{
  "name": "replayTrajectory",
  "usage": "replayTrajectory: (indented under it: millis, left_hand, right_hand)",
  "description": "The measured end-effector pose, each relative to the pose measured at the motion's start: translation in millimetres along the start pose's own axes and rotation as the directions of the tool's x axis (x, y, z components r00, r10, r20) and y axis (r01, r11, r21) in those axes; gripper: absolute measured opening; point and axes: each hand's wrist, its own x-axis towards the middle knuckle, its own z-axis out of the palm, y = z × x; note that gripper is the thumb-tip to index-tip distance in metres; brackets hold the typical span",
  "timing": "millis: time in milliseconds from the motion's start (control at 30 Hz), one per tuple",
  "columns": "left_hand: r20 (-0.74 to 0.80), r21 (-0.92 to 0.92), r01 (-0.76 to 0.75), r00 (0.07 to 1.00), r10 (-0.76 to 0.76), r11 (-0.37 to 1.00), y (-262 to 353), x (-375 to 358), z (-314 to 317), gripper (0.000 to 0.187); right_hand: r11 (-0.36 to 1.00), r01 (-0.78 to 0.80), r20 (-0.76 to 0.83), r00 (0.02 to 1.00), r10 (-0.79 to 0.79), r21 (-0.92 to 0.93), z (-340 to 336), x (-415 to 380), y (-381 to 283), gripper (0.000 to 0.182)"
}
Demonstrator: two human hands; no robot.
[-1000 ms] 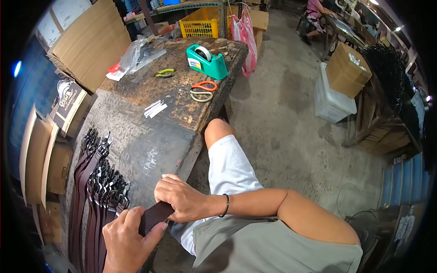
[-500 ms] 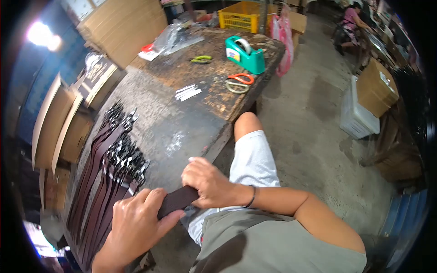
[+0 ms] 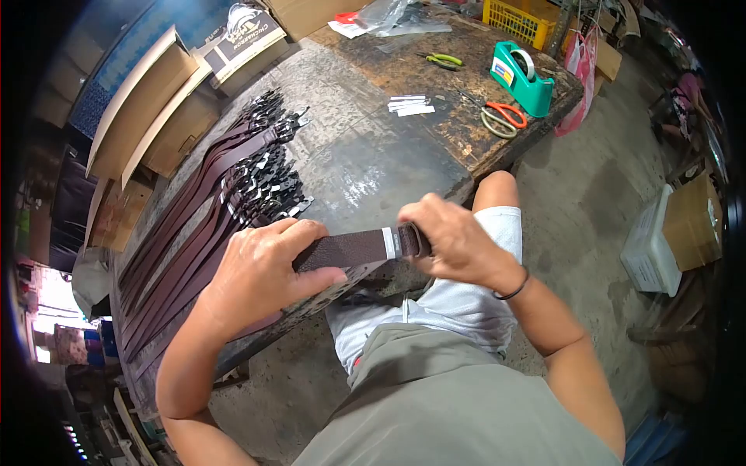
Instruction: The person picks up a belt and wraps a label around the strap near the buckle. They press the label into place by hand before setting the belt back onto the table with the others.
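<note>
Dark brown textured leather belt (image 3: 342, 250) with white label band, held at near edge of worn dark workbench (image 3: 365, 167), left hand (image 3: 260, 272) fingers closed over it, right hand (image 3: 454, 245) pinching its end, brown belts pile (image 3: 210, 202) beside, yellow plastic crate (image 3: 522, 13) behind, contents unclear.

A broad bare stretch of the workbench (image 3: 365, 167) is left open just beyond the left hand (image 3: 260, 272) and right hand (image 3: 454, 245), between the near edge and the far clutter. Passage to the left is blocked by a dense row of brown belts (image 3: 210, 210) with their buckles, laid side by side up to the left hand. Farther out, the way is narrowed by white labels (image 3: 409, 105), orange scissors (image 3: 501, 118), a green tape dispenser (image 3: 522, 70) and green pliers (image 3: 441, 59). Cardboard boxes (image 3: 148, 116) are stacked along the bench's far left side. To the right, open floor is found past the bench edge.
</note>
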Motion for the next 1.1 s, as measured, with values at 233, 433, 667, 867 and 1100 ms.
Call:
replayTrajectory:
  millis: [233, 433, 667, 867, 1100]
  left_hand:
    - [-0.041, -0.294, -0.064, 0.998, 0.055, 0.954, 1, 24, 61, 0.049]
    - [0.237, -0.765, 0.146, 0.969, 0.064, 0.628, 41, 65, 93, 0.039]
    - [-0.133, -0.327, -0.052, 0.991, 0.008, 0.944, 49, 77, 132, 0.024]
    - [-0.315, -0.474, -0.138, 0.949, -0.021, 0.87, 58, 83, 148, 0.038]
    - [0.092, -0.966, 0.109, 0.992, -0.084, 0.236, 55, 85, 164, 0.031]
  right_hand:
    - [0.897, 0.064, -0.051, 0.994, -0.096, -0.436, -59, -10, 18, 0.044]
    - [0.779, 0.137, -0.068, 0.972, -0.225, -0.612, -84, -10, 13, 0.032]
    - [0.776, 0.007, 0.08, 0.995, 0.055, -0.631, -94, -21, 6, 0.022]
    - [0.783, -0.056, -0.121, 0.992, -0.024, -0.619, -74, -41, 47, 0.022]
    - [0.85, -0.106, -0.227, 0.974, -0.016, -0.516, -55, -47, 54, 0.045]
